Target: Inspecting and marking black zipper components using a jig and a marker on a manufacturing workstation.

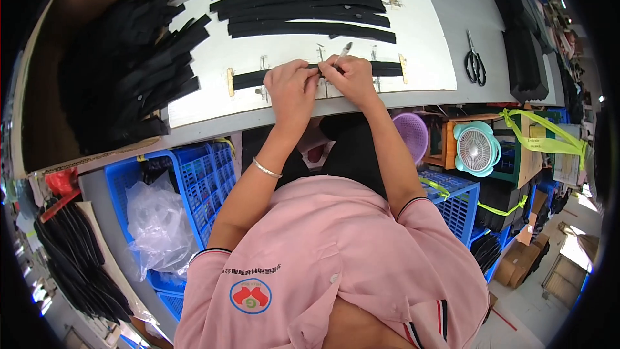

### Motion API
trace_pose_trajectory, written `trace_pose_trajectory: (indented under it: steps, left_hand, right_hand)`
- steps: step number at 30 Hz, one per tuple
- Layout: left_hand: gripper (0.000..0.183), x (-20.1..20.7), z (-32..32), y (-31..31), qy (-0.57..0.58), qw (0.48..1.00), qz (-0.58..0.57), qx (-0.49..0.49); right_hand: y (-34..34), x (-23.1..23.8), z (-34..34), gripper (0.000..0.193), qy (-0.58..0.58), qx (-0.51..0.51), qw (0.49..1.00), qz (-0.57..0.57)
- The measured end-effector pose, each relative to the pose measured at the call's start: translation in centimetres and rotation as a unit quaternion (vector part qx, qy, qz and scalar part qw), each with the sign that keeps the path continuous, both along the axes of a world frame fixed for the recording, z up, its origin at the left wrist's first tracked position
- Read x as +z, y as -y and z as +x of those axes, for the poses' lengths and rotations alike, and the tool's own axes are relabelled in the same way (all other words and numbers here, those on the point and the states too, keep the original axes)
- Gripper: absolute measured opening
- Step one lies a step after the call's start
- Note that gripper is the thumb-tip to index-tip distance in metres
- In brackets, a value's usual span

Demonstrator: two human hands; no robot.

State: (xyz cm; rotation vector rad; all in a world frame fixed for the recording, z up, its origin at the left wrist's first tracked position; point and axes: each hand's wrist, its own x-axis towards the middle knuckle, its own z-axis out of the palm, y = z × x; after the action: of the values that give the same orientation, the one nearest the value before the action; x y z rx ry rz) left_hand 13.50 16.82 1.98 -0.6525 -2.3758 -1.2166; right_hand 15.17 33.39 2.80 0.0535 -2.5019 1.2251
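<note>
A black fabric strip lies crosswise on a white board, its ends by two small tan tape pieces. My left hand is closed over the strip's middle, with fingertips and thumb pressed together on it. Close beside it, my right hand holds a slim white pen, whose dark end points up and away. The right thumb and fingertips also meet at the strip, nearly touching my left hand. Whatever lies right under the fingertips is hidden. Pencil-like marks show on the board around the strip.
More black strips lie in rows beyond my hands. A cardboard box heaped with black strips stands at left. Black-handled scissors and black stacked blocks are at right. Below the table are blue crates and a turquoise fan.
</note>
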Motion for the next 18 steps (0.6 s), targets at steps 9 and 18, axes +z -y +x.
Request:
trace_pose_trajectory:
  steps: [9,18]
  left_hand:
    - [0.011,0.1,0.5,-0.4,-0.005,0.999,-0.036,-0.002]
    - [0.015,0.7,0.9,-7.7,-0.007,0.995,0.0,-0.102]
  right_hand:
    - [-8.6,0.1,2.3,0.023,0.02,-0.179,0.962,-0.203]
    - [-9.1,-0.8,2.2,0.026,0.032,-0.153,0.977,-0.142]
